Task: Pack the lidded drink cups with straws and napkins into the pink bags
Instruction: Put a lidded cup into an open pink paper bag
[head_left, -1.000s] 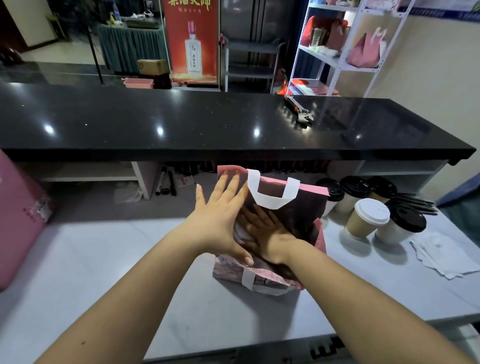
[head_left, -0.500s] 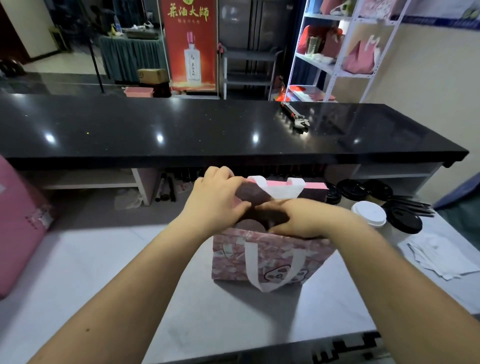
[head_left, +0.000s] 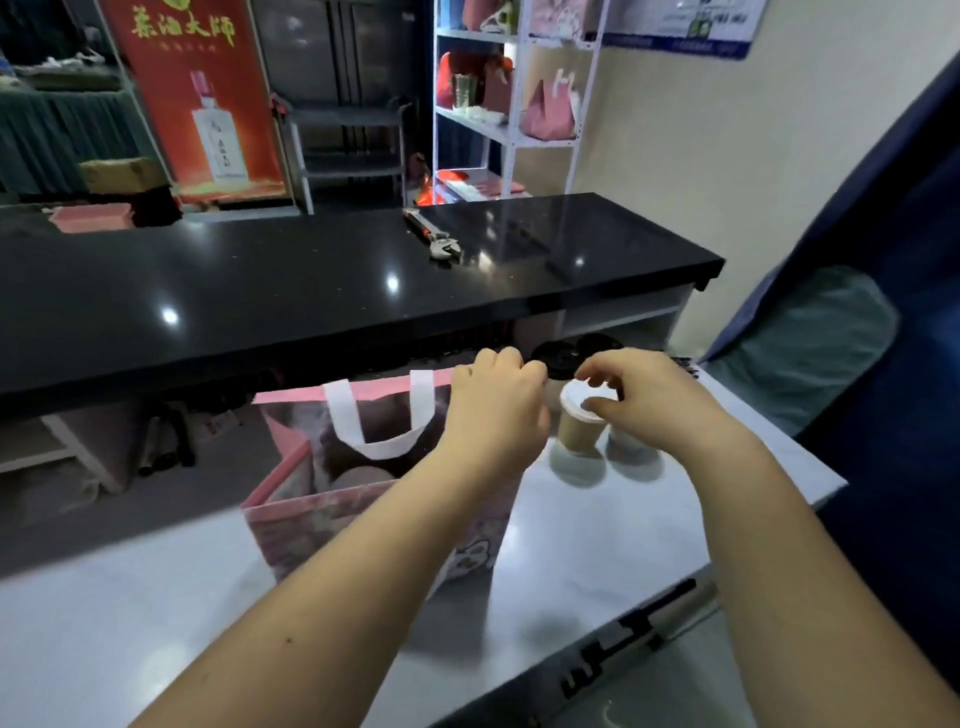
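Note:
A pink bag (head_left: 291, 512) with white handles (head_left: 382, 421) stands open on the white table (head_left: 597, 540). Blurred rounded shapes show inside it. My left hand (head_left: 493, 410) grips the bag's right rim. Just right of the bag stands a brown paper cup with a white lid (head_left: 576, 428). My right hand (head_left: 639, 400) curls over that lid, fingers at its far rim and thumb on top. Black-lidded cups (head_left: 558, 358) stand behind it, partly hidden by my hands. Another cup (head_left: 626, 444) shows under my right wrist.
A long black counter (head_left: 311, 291) overhangs the back of the table, with a wrench (head_left: 436, 241) on it. A white shelf (head_left: 514, 104) behind holds more pink bags. A dark blue cloth (head_left: 857, 312) hangs at the right. The table's front edge runs diagonally near my right forearm.
My right hand left the bag's mouth and moved right onto the white-lidded cup. My left hand shifted to the bag's right rim. The view swung to the right.

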